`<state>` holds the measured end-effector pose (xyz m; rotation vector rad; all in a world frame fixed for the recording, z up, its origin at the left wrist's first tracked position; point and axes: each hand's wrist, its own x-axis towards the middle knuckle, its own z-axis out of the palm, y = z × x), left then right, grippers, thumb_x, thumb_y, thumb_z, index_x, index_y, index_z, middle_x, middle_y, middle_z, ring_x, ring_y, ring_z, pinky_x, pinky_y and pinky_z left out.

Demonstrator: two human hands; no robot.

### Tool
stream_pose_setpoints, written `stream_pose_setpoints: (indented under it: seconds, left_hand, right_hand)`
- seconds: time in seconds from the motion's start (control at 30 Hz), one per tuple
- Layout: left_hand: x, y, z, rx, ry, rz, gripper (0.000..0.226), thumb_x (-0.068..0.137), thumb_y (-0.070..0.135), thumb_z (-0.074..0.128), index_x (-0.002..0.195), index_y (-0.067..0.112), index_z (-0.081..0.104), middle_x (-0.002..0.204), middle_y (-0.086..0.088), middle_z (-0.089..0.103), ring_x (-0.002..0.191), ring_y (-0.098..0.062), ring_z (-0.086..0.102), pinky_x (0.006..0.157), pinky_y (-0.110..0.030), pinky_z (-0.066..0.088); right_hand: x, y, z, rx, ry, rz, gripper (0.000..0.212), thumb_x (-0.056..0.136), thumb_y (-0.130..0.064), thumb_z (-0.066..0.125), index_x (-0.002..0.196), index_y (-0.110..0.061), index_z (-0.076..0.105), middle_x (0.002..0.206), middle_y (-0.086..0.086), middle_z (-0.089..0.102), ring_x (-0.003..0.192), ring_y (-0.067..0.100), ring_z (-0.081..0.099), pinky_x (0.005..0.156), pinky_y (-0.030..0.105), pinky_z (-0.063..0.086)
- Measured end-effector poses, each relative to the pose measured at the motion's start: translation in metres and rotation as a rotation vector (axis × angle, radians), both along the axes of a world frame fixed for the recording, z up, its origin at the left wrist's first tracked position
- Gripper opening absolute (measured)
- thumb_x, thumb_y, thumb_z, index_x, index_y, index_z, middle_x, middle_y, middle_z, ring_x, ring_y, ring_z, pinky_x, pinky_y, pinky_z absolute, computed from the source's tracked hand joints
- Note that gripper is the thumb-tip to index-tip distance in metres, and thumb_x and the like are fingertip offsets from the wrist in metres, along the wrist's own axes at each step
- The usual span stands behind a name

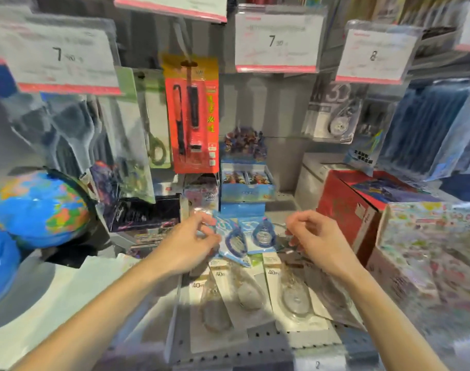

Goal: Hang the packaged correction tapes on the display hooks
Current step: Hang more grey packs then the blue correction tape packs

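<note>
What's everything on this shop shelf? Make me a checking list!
Surface: grey perforated shelf, partly bare.
Job's things: two blue correction tape packs at the hands; several 40m packs lying flat below.
Clutter: globe, red box, orange knife pack hanging.
Grippers: left hand pinches a blue pack; right hand curled, hold unclear.
Cables: nothing seen.
Surroundings: price tags above; more hanging stationery.

A globe (38, 207) sits at the left, with a red and orange blister pack (192, 113) hanging above the middle. Price cards (278, 41) hang across the top, and a red box (346, 207) stands beside a floral box (426, 253) on the right.
</note>
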<state>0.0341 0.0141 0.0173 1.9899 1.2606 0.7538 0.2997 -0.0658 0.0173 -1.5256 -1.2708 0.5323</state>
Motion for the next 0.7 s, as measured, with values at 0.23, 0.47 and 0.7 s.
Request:
stream_pose_setpoints:
  seconds: [0.23, 0.47, 0.7]
  left_hand:
    - [0.034, 0.029, 0.0, -0.015, 0.363, -0.02, 0.057, 0.097, 0.031, 0.064, 0.148, 0.024, 0.039, 0.144, -0.007, 0.047, 0.128, -0.026, 0.054, 0.105, -0.037, 0.045]
    - [0.046, 0.046, -0.005, -0.074, 0.266, 0.063, 0.063, 0.091, 0.035, 0.074, 0.144, 0.026, 0.041, 0.137, -0.008, 0.046, 0.118, -0.025, 0.059, 0.102, -0.037, 0.05]
    - [0.05, 0.057, -0.007, -0.243, 0.007, 0.105, 0.088, 0.082, 0.02, 0.086, 0.154, 0.009, 0.037, 0.094, 0.002, 0.062, 0.063, -0.006, 0.06, 0.049, -0.013, 0.042]
  right_hand:
    - [0.005, 0.059, -0.033, -0.196, -0.253, -0.007, 0.015, 0.096, -0.015, 0.063, 0.085, -0.023, 0.067, 0.066, -0.006, 0.07, 0.057, 0.004, 0.064, 0.063, 0.024, 0.052]
    - [0.01, 0.085, -0.041, -0.363, -0.396, 0.035, 0.031, 0.096, -0.047, 0.064, 0.106, -0.018, 0.066, 0.102, 0.008, 0.073, 0.103, 0.033, 0.072, 0.092, 0.04, 0.056]
    - [0.008, 0.092, -0.041, -0.484, -0.465, 0.067, 0.034, 0.093, -0.053, 0.065, 0.097, -0.02, 0.062, 0.098, 0.005, 0.075, 0.098, 0.028, 0.07, 0.082, 0.035, 0.054]
